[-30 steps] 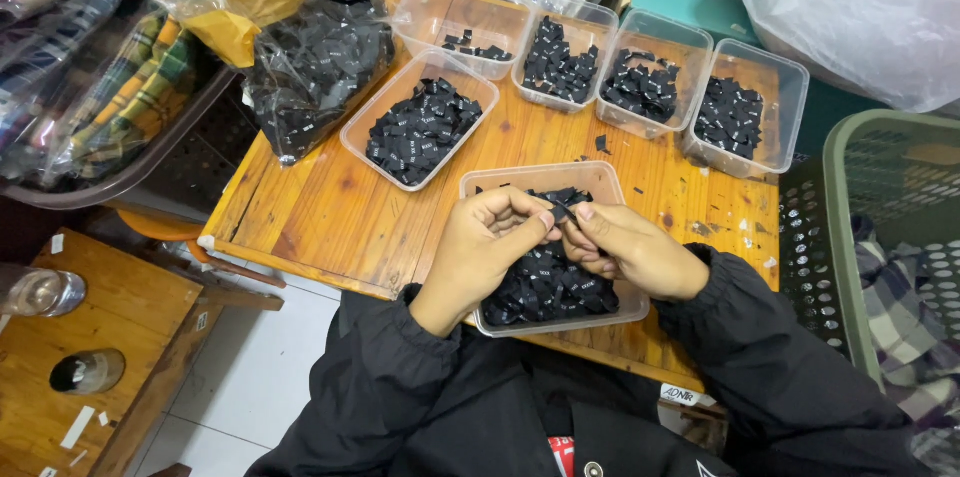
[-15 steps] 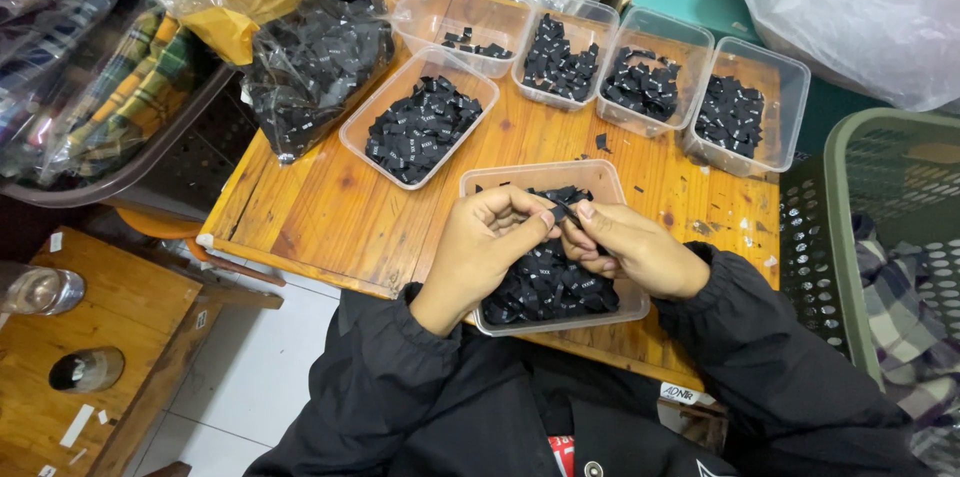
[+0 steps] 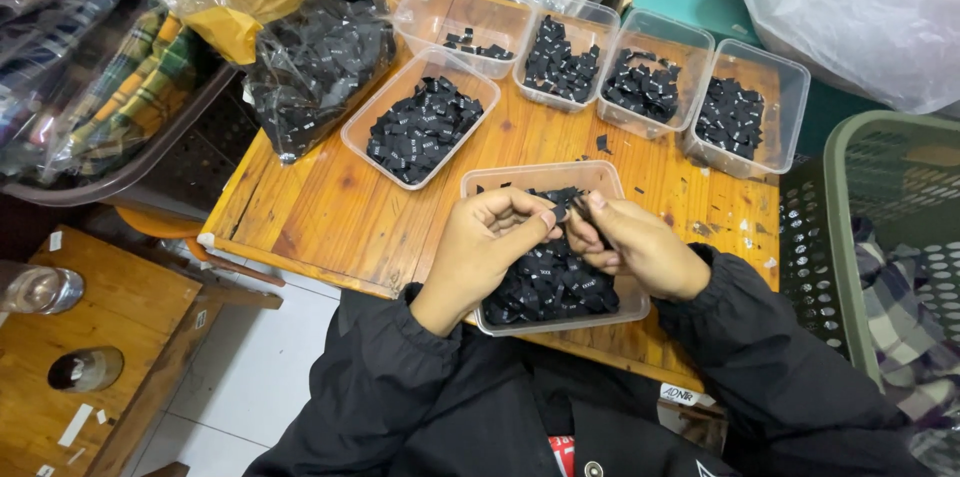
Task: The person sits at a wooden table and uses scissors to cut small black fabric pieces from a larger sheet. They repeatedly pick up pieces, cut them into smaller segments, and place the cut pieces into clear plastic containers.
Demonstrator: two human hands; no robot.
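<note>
A slatted wooden desk [image 3: 340,207] carries clear plastic tubs of small black fabric labels, with a crinkled plastic bag [image 3: 315,62] of more at its back left. Over the nearest tub [image 3: 545,282], the left hand [image 3: 490,247] and right hand [image 3: 640,247] pinch one black label [image 3: 572,207] between fingertips, much as half a second ago.

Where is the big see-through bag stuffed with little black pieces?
In the head view, the clear bag of black pieces lies at the wooden table's far left corner, beside a clear tub and beneath a yellow bag.
</note>
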